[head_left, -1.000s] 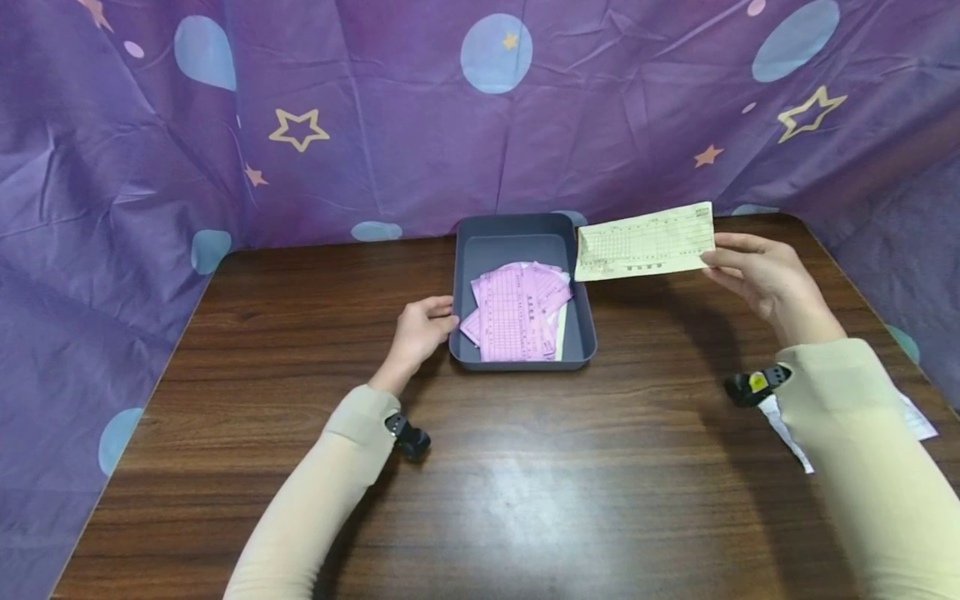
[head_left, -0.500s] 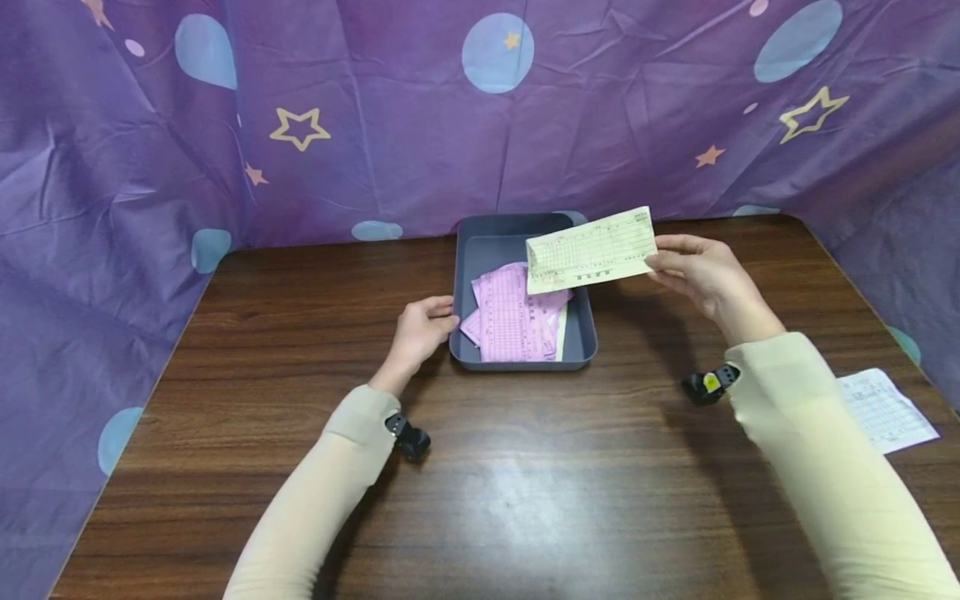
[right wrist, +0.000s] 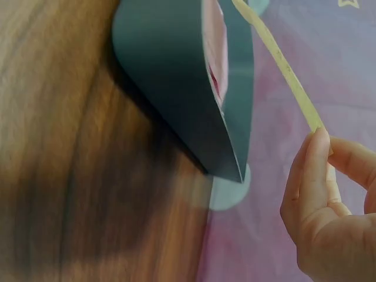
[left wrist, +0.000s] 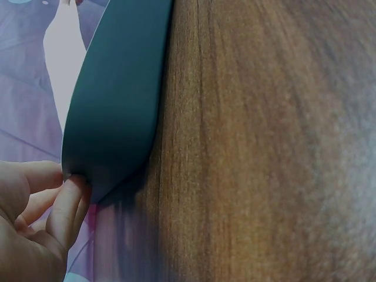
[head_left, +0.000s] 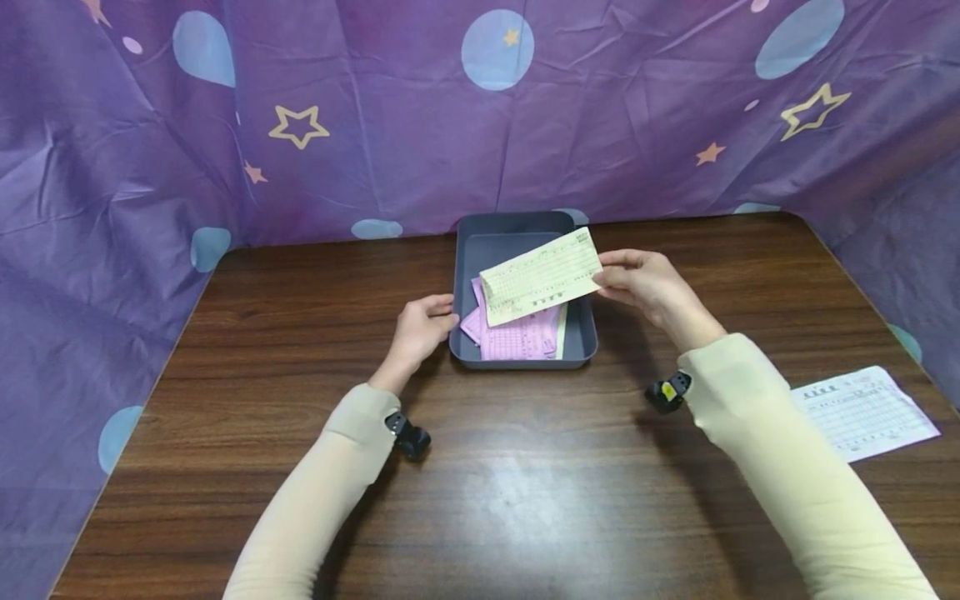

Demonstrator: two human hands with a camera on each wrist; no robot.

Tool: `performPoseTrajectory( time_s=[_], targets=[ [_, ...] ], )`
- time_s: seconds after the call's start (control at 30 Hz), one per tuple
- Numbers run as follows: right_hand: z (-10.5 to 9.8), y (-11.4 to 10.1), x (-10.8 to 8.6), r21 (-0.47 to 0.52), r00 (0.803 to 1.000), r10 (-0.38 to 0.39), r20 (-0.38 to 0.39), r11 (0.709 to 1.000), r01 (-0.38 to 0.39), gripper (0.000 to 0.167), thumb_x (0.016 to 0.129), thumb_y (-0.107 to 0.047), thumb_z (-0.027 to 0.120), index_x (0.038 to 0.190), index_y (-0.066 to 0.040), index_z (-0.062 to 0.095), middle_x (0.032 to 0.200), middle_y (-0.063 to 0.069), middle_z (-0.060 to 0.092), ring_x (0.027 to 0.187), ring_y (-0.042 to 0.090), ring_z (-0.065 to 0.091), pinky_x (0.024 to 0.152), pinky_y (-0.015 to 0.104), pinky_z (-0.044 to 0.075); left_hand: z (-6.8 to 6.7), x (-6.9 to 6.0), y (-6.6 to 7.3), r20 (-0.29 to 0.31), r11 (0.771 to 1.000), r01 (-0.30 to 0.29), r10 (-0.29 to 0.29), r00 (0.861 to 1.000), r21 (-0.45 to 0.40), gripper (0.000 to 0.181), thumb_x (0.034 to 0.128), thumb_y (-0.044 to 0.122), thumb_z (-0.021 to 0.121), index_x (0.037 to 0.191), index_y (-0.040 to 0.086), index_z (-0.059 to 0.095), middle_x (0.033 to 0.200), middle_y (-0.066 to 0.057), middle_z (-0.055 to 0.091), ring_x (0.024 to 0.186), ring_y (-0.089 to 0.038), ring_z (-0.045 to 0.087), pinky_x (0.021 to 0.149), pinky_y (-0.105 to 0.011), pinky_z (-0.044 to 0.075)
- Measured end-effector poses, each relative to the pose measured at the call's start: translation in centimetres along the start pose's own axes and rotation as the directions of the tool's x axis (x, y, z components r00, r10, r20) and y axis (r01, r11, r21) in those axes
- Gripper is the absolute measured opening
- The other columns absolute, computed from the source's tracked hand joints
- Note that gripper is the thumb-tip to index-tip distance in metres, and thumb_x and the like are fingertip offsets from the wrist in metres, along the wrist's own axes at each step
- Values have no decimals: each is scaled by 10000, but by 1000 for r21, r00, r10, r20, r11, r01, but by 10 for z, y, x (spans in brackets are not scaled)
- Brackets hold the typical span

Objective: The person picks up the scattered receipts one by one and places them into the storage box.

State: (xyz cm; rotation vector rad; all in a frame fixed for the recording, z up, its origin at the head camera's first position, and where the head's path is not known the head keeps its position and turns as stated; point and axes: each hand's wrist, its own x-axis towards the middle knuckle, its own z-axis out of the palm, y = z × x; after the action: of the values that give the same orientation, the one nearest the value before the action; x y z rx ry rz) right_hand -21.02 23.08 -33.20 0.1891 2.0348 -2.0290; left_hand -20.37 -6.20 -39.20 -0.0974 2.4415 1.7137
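Note:
My right hand (head_left: 654, 290) pinches the right end of a pale yellow printed paper slip (head_left: 540, 279). The slip is tilted above a dark grey rectangular tray (head_left: 487, 247). Several pink printed slips (head_left: 521, 343) lie in the tray, partly hidden under the yellow one. At the tray's left side, my left hand (head_left: 418, 332) holds the rim between thumb and fingers. The left wrist view shows these fingertips at the tray wall (left wrist: 120, 88). In the right wrist view the yellow slip (right wrist: 288, 73) appears edge-on, above the tray's rim.
A white printed sheet (head_left: 873, 412) lies on the brown wooden table (head_left: 525, 483) at the right, partly covered by the right sleeve. A purple curtain (head_left: 390, 108) with stars and dots hangs behind the table's far edge.
My right hand has carried the yellow slip leftward and slightly down, from right of the tray to over the pink slips. More of the white sheet shows. My left hand stays put.

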Motion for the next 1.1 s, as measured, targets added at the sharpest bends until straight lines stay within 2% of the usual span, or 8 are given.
performPoseTrajectory(
  time_s=[0.23,0.43,0.57,0.8,1.1],
  targets=[
    [15,8,3,-102,1000,16,13,995,-14,318,897,34,540,1204,68,467,724,-141,608,682,-38,597,678,89,553,0,0,1,-4,1000,0,0,1000,4,402,892,-1,588,1291,-41,554,1237,-257,620,1111,-344,634,896,-362,577],
    [21,15,4,-147,999,10,34,989,-5,437,896,26,544,1298,140,413,722,-159,601,702,-49,586,698,90,548,0,0,1,-5,1000,1,-1,1000,11,401,893,4,592,1291,-39,555,1240,-260,617,1119,-342,630,903,-367,575],
    [25,19,4,-180,999,12,39,984,-5,463,896,22,538,1314,161,397,740,-154,600,720,-48,586,718,97,550,0,0,1,-4,1000,2,-2,1000,15,403,894,6,591,1292,-40,553,1245,-261,613,1126,-342,627,903,-372,575],
    [29,23,7,-269,1000,27,-1,963,-27,436,889,2,554,1290,131,442,746,-130,569,677,-43,573,693,108,554,0,0,0,4,1000,6,-6,1000,18,407,899,13,584,1300,-40,545,1258,-257,607,1126,-340,627,905,-371,574],
    [34,25,6,-328,1000,-10,-6,945,7,436,874,14,566,1276,150,469,779,-73,555,674,-38,564,695,118,561,0,-1,0,4,999,-5,5,1000,33,399,907,23,583,1300,-36,548,1251,-250,615,1104,-337,638,888,-377,582]
  ],
)
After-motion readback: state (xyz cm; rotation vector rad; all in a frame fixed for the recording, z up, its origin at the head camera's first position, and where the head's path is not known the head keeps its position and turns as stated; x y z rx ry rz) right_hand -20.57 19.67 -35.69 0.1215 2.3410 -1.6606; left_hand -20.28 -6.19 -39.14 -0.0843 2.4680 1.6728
